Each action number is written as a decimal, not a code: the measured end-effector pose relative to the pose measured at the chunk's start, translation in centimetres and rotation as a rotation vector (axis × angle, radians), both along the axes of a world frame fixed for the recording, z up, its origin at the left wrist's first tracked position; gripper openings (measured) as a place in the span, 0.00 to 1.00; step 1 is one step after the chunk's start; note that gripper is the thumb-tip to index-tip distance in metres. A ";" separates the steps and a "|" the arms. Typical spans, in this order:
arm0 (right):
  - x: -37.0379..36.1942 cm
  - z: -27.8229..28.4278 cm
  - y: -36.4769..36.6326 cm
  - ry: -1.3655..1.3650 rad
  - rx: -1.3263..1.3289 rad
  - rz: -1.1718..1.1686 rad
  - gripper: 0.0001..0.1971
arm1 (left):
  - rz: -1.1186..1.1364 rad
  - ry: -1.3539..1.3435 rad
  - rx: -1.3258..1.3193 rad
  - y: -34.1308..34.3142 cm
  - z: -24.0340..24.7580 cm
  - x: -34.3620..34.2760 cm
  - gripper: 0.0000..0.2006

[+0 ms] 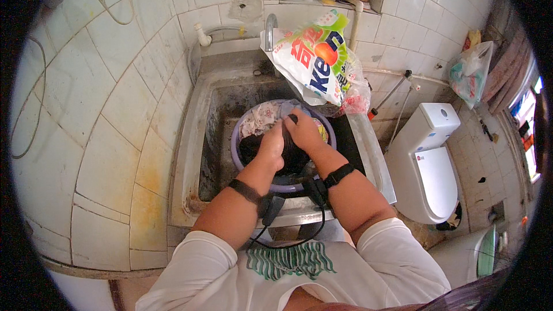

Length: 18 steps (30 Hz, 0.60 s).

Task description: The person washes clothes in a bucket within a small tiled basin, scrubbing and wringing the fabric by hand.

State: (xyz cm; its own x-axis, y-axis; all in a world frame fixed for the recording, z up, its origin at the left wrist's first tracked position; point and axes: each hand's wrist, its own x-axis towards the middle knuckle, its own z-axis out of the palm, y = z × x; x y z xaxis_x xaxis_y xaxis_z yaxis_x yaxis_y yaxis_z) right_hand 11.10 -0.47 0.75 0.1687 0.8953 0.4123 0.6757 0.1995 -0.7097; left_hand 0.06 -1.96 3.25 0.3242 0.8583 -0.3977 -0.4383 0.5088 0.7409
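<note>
Both of my hands are over a purple basin (234, 148) that sits inside a stone sink (185, 155). My left hand (272, 145) and my right hand (305, 131) are close together, closed around a bunched black cloth (292, 152) that hangs down into the basin. Most of the fingers are hidden behind the backs of the hands and the fabric. A pale floral cloth (258, 117) lies at the basin's far left, and a grey-blue cloth (286, 107) is beside it, just beyond my fingers.
A metal faucet (271, 27) rises behind the sink. Next to it a large white and green printed plastic bag (314, 57) rests on the sink's back right corner. To the right stands a white toilet (436, 181); a plastic bag (472, 75) hangs above. Tiled wall (109, 144) borders the left.
</note>
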 end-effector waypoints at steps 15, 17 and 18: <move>-2.5 1.6 -1.1 0.017 0.035 0.242 0.12 | 0.114 -0.076 0.029 3.3 -5.9 -0.5 0.22; -0.9 0.4 0.0 -0.006 -0.080 0.041 0.16 | 0.059 -0.035 -0.017 2.3 -3.7 -0.5 0.23; -0.4 -0.3 0.3 -0.008 -0.080 0.037 0.16 | 0.006 0.007 -0.061 1.8 -2.7 -0.4 0.25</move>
State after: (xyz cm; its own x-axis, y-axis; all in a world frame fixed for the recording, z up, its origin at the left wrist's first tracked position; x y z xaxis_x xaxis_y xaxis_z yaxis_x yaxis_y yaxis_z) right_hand 10.70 -0.15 0.49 0.1322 0.9310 0.3403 0.6744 0.1672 -0.7192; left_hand -0.38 -0.20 0.58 0.3158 0.8347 -0.4512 -0.4366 0.5500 0.7119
